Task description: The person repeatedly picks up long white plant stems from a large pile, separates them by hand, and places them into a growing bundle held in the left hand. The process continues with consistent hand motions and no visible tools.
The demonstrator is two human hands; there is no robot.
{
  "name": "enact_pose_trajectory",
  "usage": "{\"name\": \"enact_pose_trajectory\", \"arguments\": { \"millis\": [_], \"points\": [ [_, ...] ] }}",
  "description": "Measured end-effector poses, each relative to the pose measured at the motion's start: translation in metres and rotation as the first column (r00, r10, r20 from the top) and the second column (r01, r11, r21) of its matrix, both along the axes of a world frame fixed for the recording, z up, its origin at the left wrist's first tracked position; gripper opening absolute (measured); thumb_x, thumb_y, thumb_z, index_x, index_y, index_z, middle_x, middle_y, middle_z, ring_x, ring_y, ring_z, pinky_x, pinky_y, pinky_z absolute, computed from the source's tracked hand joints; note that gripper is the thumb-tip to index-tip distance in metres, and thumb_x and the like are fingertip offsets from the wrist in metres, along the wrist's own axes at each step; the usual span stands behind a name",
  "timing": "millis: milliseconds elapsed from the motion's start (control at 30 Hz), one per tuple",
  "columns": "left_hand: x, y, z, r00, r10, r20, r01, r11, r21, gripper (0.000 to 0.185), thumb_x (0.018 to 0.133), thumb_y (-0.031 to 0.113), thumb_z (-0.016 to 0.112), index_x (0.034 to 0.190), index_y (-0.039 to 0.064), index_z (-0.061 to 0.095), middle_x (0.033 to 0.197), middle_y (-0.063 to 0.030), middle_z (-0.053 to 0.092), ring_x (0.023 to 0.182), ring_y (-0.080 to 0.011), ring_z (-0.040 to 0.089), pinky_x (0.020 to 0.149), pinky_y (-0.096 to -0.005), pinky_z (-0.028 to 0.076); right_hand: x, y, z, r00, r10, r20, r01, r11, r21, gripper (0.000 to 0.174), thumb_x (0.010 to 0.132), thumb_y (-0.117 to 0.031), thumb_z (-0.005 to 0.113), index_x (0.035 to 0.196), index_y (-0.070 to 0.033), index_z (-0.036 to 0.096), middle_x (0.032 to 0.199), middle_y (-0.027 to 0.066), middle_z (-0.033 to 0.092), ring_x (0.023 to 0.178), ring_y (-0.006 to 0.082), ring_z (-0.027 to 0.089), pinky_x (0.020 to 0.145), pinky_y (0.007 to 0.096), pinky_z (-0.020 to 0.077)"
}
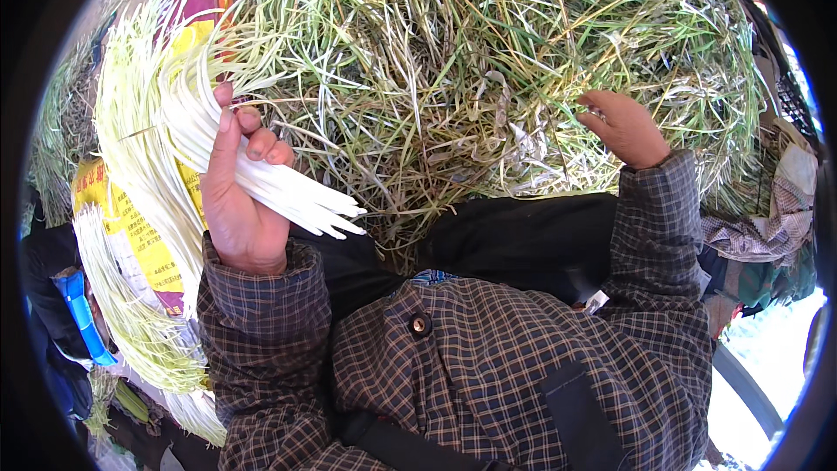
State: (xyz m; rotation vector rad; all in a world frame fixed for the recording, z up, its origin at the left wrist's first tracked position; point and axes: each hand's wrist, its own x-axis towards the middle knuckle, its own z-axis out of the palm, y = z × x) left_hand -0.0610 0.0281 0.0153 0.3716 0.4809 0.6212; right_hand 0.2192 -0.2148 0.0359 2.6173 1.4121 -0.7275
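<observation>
My left hand (245, 190) is shut on a bunch of blanched chives (297, 196). The white stalk ends point down to the right, and the pale leaves curve up and left. A larger layer of blanched chives (131, 98) lies beside and behind this hand, over a printed yellow and purple sack (147, 242). Over the right part of the heap of loose green and dry leaves (444, 78) is my right hand (621, 127), with its thumb and finger apart and nothing visible between them. Its other fingers are hidden.
Another pale bunch (131, 320) lies at the lower left, near a person's dark sleeve with a blue band (85, 317). My legs in dark trousers (523, 235) border the heap. Crumpled checked cloth (758, 235) lies at the right. More green leaves (59, 137) are at the far left.
</observation>
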Motion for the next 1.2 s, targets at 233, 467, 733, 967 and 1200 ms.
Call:
{"name": "enact_pose_trajectory", "arguments": {
  "millis": [233, 467, 733, 967, 1200],
  "points": [
    [0.005, -0.016, 0.006, 0.999, -0.041, 0.005, 0.041, 0.991, -0.13, 0.033, 0.084, 0.012, 0.047, 0.116, 0.006, 0.038, 0.08, -0.002, 0.049, 0.064, -0.008, 0.045, 0.057, -0.0237, 0.04, 0.015, 0.105, -0.1, 0.967, -0.026, -0.254, 0.062, 0.989, 0.132, 0.029, 0.082, -0.022, 0.049, 0.103, -0.004, 0.052, 0.088, 0.0076, 0.058, 0.073, 0.0158, 0.056, 0.068, 0.0286, 0.0451],
    [-0.002, -0.013, 0.02, 0.991, 0.0, 0.136, -0.013, 0.995, 0.099, 0.038, 0.078, 0.012, 0.057, 0.109, 0.007, 0.035, 0.072, -0.0054, 0.054, 0.054, -0.0124, 0.051, 0.049, -0.0257, 0.043, 0.004, 0.171, -0.213, 0.456, -0.469, -0.756, 0.743, 0.669, 0.033, 0.026, 0.085, -0.014, 0.045, 0.109, -0.004, 0.048, 0.096, 0.0046, 0.053, 0.078, 0.012, 0.05, 0.068, 0.0268, 0.0449],
    [0.003, -0.023, 0.02, 0.999, -0.044, 0.012, 0.045, 0.979, -0.198, 0.04, 0.076, 0.013, 0.061, 0.108, 0.006, 0.038, 0.072, -0.0085, 0.054, 0.057, -0.0145, 0.05, 0.054, -0.0292, 0.044, -0.013, 0.191, -0.273, 0.485, -0.652, -0.582, 0.725, 0.672, -0.148, 0.045, 0.088, -0.026, 0.039, 0.127, -0.007, 0.028, 0.128, 0.0129, 0.032, 0.115, 0.0258, 0.035, 0.095, 0.0365, 0.0339],
    [0.008, -0.026, 0.019, 0.998, -0.048, -0.05, 0.038, 0.983, -0.182, 0.035, 0.076, 0.009, 0.058, 0.105, 0.006, 0.039, 0.071, -0.0095, 0.053, 0.06, -0.0165, 0.051, 0.055, -0.0298, 0.045, 0.002, 0.195, -0.26, 0.215, -0.458, -0.863, 0.73, 0.662, -0.169, 0.027, 0.081, -0.022, 0.055, 0.099, -0.003, 0.048, 0.092, 0.0066, 0.052, 0.079, 0.0192, 0.05, 0.073, 0.0338, 0.0411],
    [0.013, -0.029, 0.02, 0.995, -0.033, -0.095, 0.017, 0.987, -0.162, 0.031, 0.078, 0.008, 0.055, 0.105, 0.006, 0.041, 0.074, -0.0074, 0.053, 0.06, -0.0157, 0.051, 0.056, -0.0289, 0.045, 0.04, 0.171, -0.143, 0.434, -0.341, -0.834, 0.721, 0.686, 0.095, 0.019, 0.079, -0.019, 0.054, 0.091, -0.006, 0.057, 0.087, 0.0054, 0.055, 0.081, 0.0149, 0.048, 0.083, 0.029, 0.036]
  ]
}}
